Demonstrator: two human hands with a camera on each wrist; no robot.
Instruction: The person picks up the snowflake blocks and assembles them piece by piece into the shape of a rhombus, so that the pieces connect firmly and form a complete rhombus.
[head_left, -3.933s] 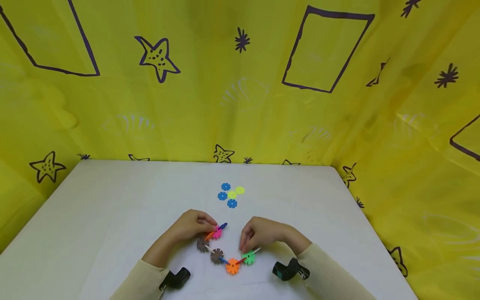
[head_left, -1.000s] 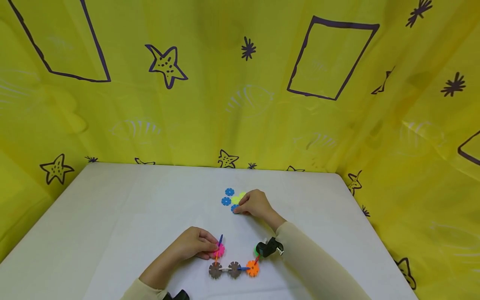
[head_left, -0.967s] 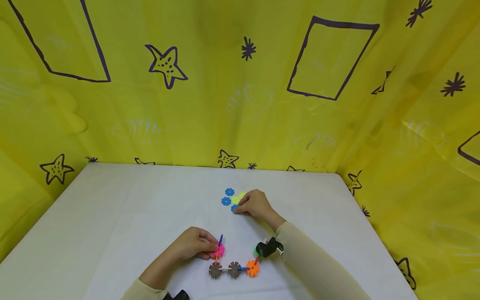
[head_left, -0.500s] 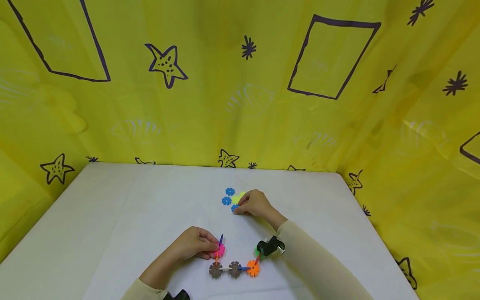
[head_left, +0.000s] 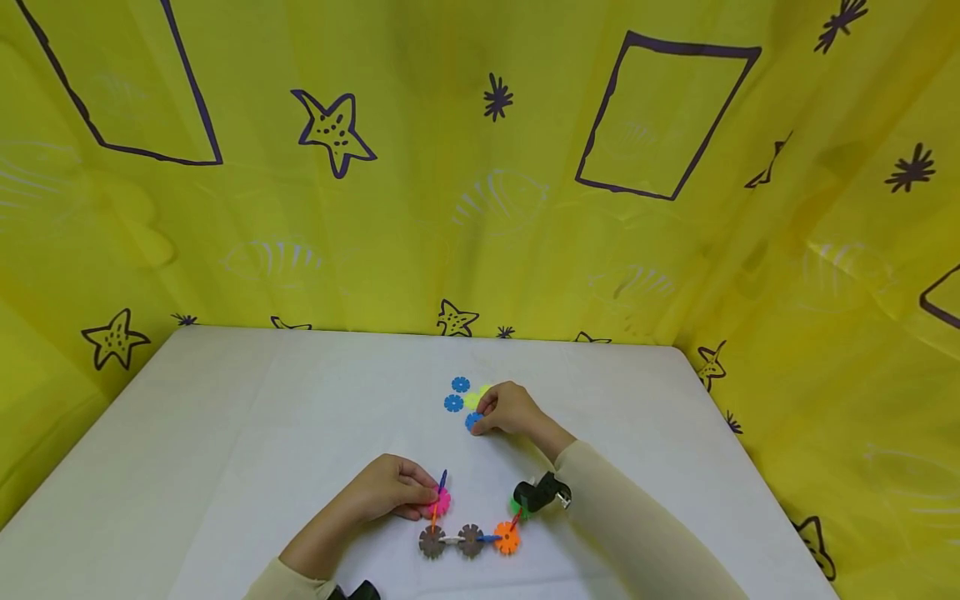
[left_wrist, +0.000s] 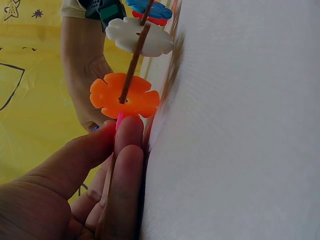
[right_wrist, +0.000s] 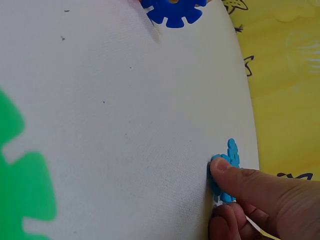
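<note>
Notched plastic snowflake discs, slotted into one another, form a U-shaped chain on the table. At its left end my left hand (head_left: 390,487) pinches a pink disc (head_left: 442,502) between thumb and fingers. An upright dark blue disc (right_wrist: 175,17) sits on the pink one's far side, and an orange disc (left_wrist: 105,95) on its near side. Two brown discs (head_left: 432,542), a white disc (left_wrist: 160,42) and a flat orange disc (head_left: 507,538) make up the bottom. The green disc (right_wrist: 30,190) at the right end is partly hidden by the wrist camera. Farther back, my right hand (head_left: 512,408) pinches a loose light blue disc (head_left: 473,421).
Two more light blue discs (head_left: 453,403) lie just left of my right hand, with yellow discs (head_left: 472,400) partly behind its fingers. A white cloth covers the table (head_left: 300,400). A yellow patterned curtain (head_left: 405,208) closes off the back and sides.
My right hand has left the green disc and gone back to the loose discs, where it has taken hold of a light blue one and drawn it slightly nearer. The chain has turned and shifted right.
</note>
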